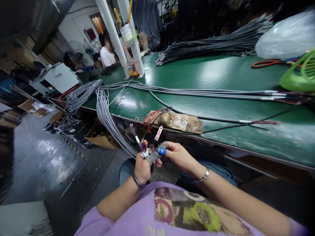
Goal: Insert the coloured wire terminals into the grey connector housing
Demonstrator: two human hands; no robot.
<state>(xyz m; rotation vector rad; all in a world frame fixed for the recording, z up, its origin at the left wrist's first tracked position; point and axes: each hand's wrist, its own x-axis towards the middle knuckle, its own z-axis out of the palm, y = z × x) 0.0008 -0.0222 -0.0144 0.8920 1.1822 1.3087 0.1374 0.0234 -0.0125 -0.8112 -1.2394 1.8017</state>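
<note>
My left hand (145,165) is closed round the ends of several grey cables, whose stripped coloured wires (144,146) stick up above the fist. Grey coverings are on some of its fingers. Close beside it on the right, my right hand (172,152) is pinched at the wire tips, with blue tape and a grey covering on its fingers; what lies between those fingers is too small to make out. The grey cable bundle (105,111) hangs over the table edge down to my left hand. One cable end (136,139) with a white band stands apart.
On the green table (221,73) lie long grey cables (197,92), a wooden block (188,123) at the front edge, a dark cable bundle (209,46), a plastic bag (285,36) and a green basket (300,72). Another person (107,55) is at the back left, beyond a post.
</note>
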